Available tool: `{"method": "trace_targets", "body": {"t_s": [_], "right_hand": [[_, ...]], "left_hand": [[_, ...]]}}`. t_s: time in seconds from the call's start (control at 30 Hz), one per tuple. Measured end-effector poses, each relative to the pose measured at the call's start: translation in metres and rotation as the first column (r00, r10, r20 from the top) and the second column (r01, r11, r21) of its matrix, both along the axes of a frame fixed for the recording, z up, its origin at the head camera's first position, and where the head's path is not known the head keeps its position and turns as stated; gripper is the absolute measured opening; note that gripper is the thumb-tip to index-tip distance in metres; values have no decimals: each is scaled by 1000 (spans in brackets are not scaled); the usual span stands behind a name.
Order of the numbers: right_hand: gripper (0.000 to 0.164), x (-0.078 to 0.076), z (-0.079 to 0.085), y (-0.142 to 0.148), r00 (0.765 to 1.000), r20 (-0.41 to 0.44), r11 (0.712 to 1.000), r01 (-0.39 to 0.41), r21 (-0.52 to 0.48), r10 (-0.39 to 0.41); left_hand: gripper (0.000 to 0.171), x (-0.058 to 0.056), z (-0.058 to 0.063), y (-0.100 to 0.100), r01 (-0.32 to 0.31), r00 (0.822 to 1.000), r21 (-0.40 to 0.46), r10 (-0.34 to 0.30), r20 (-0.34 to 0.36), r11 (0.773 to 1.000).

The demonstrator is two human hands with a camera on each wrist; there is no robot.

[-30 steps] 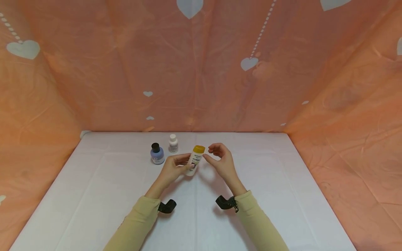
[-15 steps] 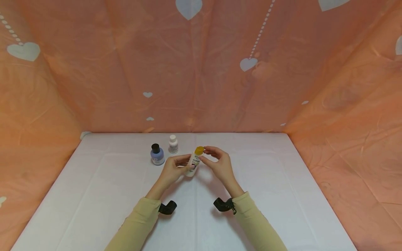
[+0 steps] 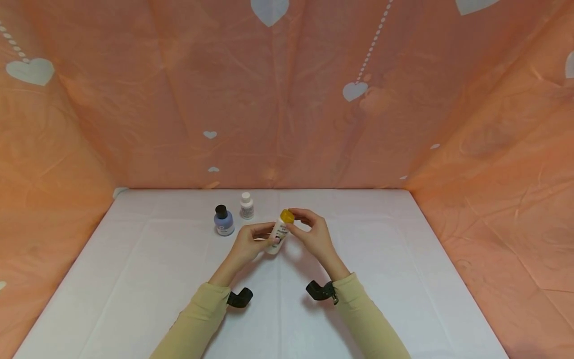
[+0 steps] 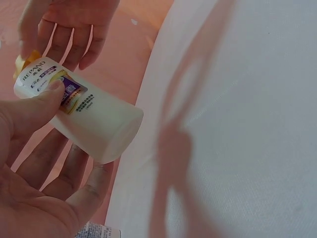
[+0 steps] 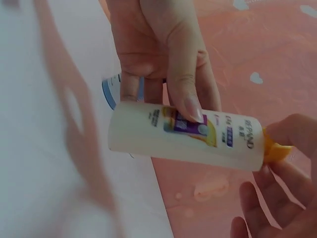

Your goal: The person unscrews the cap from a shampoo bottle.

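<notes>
A small white bottle (image 3: 279, 235) with a yellow cap (image 3: 287, 216) is held up tilted over the table, its top leaning right. My left hand (image 3: 246, 243) grips the body, thumb across the purple and yellow label. With thumb and fingers, my right hand (image 3: 316, 234) pinches the cap. In the left wrist view the bottle's pale base (image 4: 121, 134) points toward the lower right and "REPAND" shows near its shoulder. The right wrist view shows the yellow cap (image 5: 275, 150) sitting at the neck, partly covered by fingers.
Behind my left hand stand a blue-purple bottle (image 3: 223, 223) with a black cap and a small white bottle (image 3: 247, 207) with a white cap. White cloth covers the table (image 3: 381, 259). An orange curtain (image 3: 278, 109) with hearts encloses the back and sides.
My right hand has moved left from beside the bottle onto the yellow cap. The cap has turned relative to the body. My left hand keeps its grip nearly in place.
</notes>
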State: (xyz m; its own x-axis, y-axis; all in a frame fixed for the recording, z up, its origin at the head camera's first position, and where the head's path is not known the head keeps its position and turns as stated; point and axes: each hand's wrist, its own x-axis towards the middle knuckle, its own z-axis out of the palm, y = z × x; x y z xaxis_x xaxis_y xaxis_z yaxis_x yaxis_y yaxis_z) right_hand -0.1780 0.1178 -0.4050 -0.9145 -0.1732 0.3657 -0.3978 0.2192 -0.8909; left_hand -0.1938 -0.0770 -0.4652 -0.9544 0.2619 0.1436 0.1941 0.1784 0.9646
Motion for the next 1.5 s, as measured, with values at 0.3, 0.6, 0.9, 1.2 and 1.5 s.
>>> {"method": "trace_targets", "body": {"t_s": [0.3, 0.6, 0.9, 1.2, 1.5], "right_hand": [[33, -3, 2, 6, 997, 17, 997, -71, 11, 71], [36, -3, 1, 6, 1000, -10, 1000, -20, -16, 20], [32, 1, 1, 4, 994, 48, 993, 97, -60, -94], [32, 4, 0, -1, 992, 47, 992, 122, -41, -120], [32, 5, -2, -3, 990, 17, 990, 141, -15, -141]], "left_hand": [[43, 1, 2, 1, 16, 1000, -10, -16, 6, 1000], [42, 2, 1, 1, -14, 1000, 13, 14, 15, 1000], [42, 4, 3, -1, -40, 999, 30, 40, 3, 999], [42, 5, 5, 2, -84, 996, 17, 83, 30, 996], [40, 23, 37, 5, -69, 997, 1, 69, 26, 998]]}}
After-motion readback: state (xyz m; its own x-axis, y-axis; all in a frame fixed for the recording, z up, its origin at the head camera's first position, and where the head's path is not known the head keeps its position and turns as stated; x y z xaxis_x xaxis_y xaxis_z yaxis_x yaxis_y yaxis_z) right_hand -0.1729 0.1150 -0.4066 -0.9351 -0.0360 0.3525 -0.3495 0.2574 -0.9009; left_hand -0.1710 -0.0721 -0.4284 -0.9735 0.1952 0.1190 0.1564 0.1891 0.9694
